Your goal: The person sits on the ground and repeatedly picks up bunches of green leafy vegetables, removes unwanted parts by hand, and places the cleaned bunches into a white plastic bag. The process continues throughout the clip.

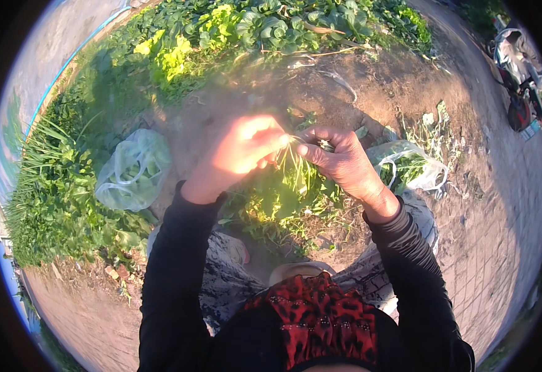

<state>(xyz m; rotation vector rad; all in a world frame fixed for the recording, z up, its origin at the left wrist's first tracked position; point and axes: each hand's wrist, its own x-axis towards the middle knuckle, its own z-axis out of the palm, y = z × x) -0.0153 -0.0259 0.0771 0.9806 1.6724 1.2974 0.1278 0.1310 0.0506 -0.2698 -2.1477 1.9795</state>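
Both forearms, in black sleeves, rise from the lower edge of the frame and lean inward, so the hands meet just above the centre. The left hand [240, 152] is bright in sunlight, its back toward the camera, fingers curled with the tips pinched together. The right hand [339, 158] lies in shade, knuckles up, fingers bent in a closed grip, touching the left fingertips.

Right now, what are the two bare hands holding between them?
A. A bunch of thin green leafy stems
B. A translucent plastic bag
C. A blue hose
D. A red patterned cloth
A: the left hand and right hand pinch a bunch of thin green leafy stems at its top, leaves hanging below; both translucent plastic bags lie on the soil.
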